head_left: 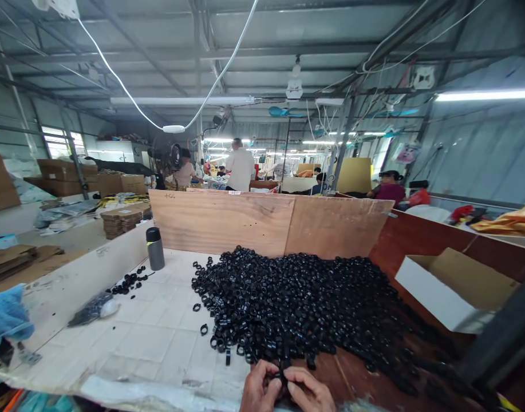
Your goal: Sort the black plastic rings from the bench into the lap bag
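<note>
A big heap of small black plastic rings (300, 303) covers the right half of the walled worktable. At the bottom edge my left hand (257, 389) and my right hand (311, 392) are pressed together at the near foot of the heap. The fingers of both are pinched around a small black ring (283, 375) between them. Loose rings lie scattered just ahead of my fingertips.
A grey flask (155, 248) stands at the back left of the white tabletop (150, 332), beside a small cluster of rings (129, 282) and a plastic bag (93, 309). Wooden boards (262, 220) wall the table. A cardboard box (455, 286) sits right. People work far behind.
</note>
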Available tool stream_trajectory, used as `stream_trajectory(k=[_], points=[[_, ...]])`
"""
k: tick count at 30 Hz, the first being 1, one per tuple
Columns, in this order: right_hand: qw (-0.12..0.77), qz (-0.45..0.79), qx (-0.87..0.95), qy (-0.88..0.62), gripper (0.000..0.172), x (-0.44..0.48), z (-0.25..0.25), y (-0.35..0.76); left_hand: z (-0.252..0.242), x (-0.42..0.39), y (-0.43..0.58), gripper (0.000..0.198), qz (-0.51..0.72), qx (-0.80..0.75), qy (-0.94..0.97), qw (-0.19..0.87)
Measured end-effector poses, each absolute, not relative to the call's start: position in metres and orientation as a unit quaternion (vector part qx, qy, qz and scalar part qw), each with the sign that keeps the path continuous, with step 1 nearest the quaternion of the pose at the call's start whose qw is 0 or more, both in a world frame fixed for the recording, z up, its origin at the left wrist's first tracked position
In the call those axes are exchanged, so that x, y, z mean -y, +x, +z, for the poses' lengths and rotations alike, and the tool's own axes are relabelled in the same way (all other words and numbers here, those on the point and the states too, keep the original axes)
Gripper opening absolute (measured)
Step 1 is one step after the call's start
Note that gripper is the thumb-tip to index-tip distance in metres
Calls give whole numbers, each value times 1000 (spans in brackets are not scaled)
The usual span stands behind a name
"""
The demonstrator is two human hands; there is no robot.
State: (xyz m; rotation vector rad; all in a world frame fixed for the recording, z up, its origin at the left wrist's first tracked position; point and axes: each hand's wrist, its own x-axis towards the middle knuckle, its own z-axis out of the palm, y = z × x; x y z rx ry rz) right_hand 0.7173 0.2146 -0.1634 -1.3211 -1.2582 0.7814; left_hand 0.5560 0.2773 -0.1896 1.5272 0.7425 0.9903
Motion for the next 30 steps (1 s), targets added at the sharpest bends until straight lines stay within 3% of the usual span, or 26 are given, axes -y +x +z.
stream_trajectory(k=[8, 16, 22, 30], points=[[583, 355, 487, -545, 47, -236, -170, 712, -177, -279, 550, 30, 448, -302, 631, 557], [575, 267, 552, -541, 26, -219, -147, 710, -148, -266, 549, 24, 442, -322, 652, 526], [599, 286, 471, -581, 42, -218, -158, 702, -156, -269, 553, 23, 438, -322, 659, 520], [557, 230, 524, -602, 24, -212, -157, 697, -152, -266, 553, 18, 435, -307, 653, 539]])
